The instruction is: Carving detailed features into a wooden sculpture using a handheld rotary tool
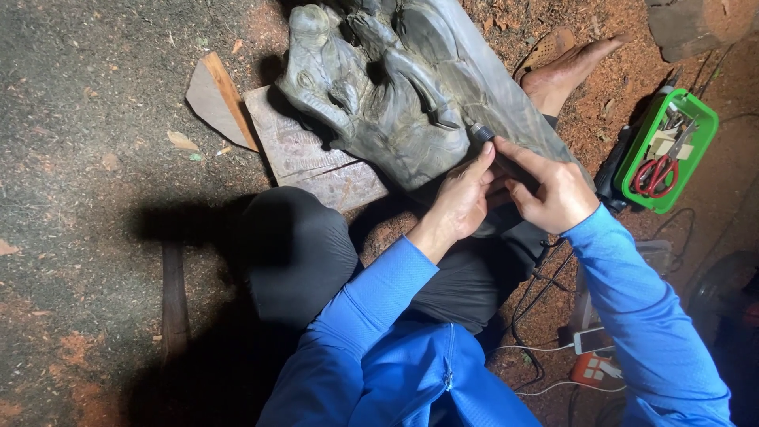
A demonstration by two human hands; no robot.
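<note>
A large grey-brown wood carving (379, 87) with animal shapes leans against my legs on the ground. My right hand (553, 190) grips a dark pen-shaped rotary tool (494, 146) whose tip touches the carving's lower right part. My left hand (462, 198) rests beside it, fingers against the tool's shaft and the carving's edge. Both arms wear blue sleeves.
A wooden board (312, 158) lies under the carving, a wood offcut (217, 99) to its left. A green tray (668, 150) with red-handled scissors sits at right. My bare foot (565, 67), black cables (538, 300), a phone (593, 340) and an orange device (597, 370) lie on sawdust-covered ground.
</note>
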